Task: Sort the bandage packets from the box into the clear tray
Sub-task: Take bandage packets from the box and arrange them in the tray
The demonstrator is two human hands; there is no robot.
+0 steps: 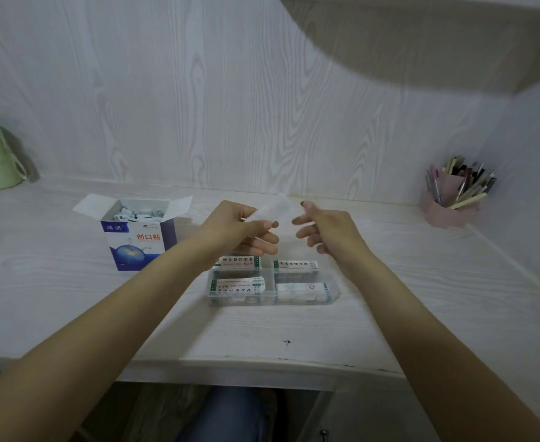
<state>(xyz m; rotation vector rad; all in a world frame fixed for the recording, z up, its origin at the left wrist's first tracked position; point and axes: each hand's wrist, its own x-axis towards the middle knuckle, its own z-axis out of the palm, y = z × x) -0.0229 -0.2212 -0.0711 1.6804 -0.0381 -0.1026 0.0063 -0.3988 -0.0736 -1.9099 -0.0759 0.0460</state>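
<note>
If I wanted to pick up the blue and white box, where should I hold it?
Hold the blue and white box by its two side walls, low down, coming from above or the front. It stands upright with its top flaps open and packets showing inside, so gripping the flaps would probably bend them, and tipping it could spill the packets.

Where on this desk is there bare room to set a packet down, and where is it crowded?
Free: the desk between the clear tray and pen holder, and the strip from tray to front edge. Crowded: the tray's four full compartments, and between the box and left hand.
</note>
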